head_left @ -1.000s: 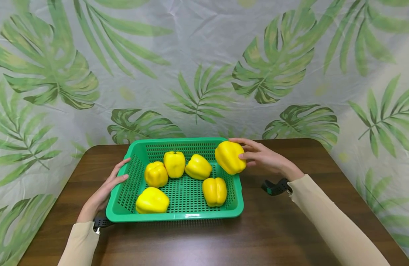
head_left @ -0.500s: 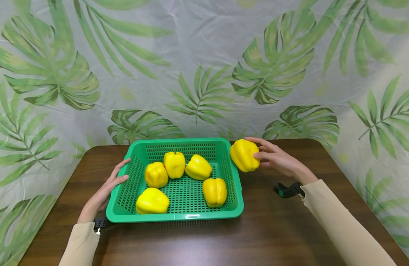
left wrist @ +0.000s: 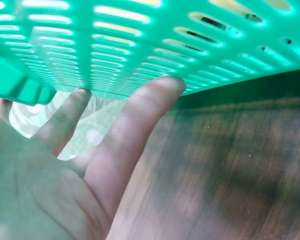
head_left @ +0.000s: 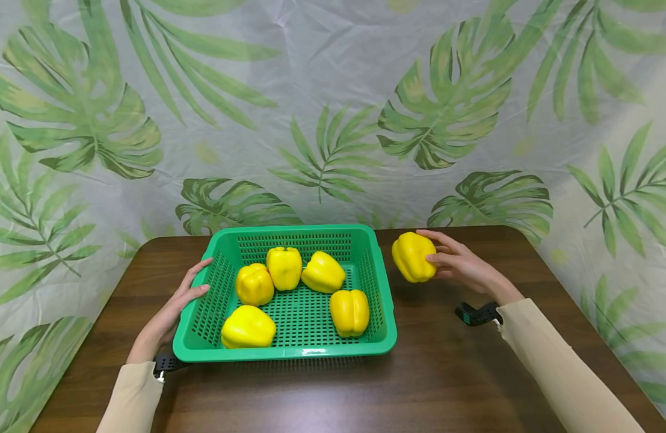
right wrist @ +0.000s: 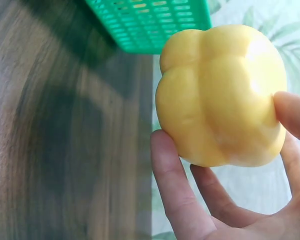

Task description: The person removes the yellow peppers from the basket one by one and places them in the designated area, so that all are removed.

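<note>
My right hand (head_left: 462,261) holds a yellow bell pepper (head_left: 413,257) just right of the green basket, between thumb and fingertips. The right wrist view shows the lobed end of this bell pepper (right wrist: 225,95) close up, fingers around its sides. At the basket's left end, my left hand (head_left: 170,310) rests against the outside, fingers nearly straight. Up close in the left wrist view, the thumb and a fingertip touch the slotted basket wall (left wrist: 135,55). Several more yellow bell peppers lie inside the basket (head_left: 289,353), one (head_left: 349,313) near its front right corner.
The basket stands on a dark wooden table (head_left: 333,397). Behind the table hangs a pale cloth with green leaf prints (head_left: 333,90). Each wrist wears a black strap, such as the right strap (head_left: 479,314).
My right hand has carried the bell pepper from over the basket's right rim to the right, lowering it slightly at the end. The left hand and basket stay still.
</note>
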Demonstrator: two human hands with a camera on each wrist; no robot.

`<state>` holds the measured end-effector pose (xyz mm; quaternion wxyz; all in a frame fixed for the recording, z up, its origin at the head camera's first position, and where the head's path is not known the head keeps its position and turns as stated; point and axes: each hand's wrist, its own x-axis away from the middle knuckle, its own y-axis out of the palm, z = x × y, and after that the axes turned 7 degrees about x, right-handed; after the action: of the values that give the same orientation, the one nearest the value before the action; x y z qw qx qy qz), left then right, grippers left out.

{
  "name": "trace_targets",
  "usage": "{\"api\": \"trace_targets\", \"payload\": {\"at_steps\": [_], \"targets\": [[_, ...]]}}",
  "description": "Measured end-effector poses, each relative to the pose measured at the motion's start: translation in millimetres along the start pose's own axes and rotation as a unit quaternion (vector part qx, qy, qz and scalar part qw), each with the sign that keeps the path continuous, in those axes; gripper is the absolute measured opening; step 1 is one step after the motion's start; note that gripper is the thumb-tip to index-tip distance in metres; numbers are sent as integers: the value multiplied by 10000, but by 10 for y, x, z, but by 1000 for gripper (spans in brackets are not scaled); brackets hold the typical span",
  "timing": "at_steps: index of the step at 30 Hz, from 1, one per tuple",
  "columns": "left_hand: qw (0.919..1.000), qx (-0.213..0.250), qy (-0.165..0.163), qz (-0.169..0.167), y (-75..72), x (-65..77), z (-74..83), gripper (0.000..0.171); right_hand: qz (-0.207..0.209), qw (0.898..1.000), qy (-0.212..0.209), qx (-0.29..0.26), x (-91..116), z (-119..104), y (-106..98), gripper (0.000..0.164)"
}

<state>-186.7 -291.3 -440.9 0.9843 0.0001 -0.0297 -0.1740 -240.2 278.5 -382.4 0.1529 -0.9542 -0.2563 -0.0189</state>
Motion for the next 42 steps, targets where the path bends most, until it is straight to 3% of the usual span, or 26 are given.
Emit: {"api": "trace_targets", "payload": {"at_steps": [18,42], "targets": [[9999,-138,13,78,-14,-5,20,56,617,9970,361,311,-54,384,71,65],[10000,-9,-22,-50,-29,-15,33,54,807,9929,499,711,-170,491,117,64]]}}
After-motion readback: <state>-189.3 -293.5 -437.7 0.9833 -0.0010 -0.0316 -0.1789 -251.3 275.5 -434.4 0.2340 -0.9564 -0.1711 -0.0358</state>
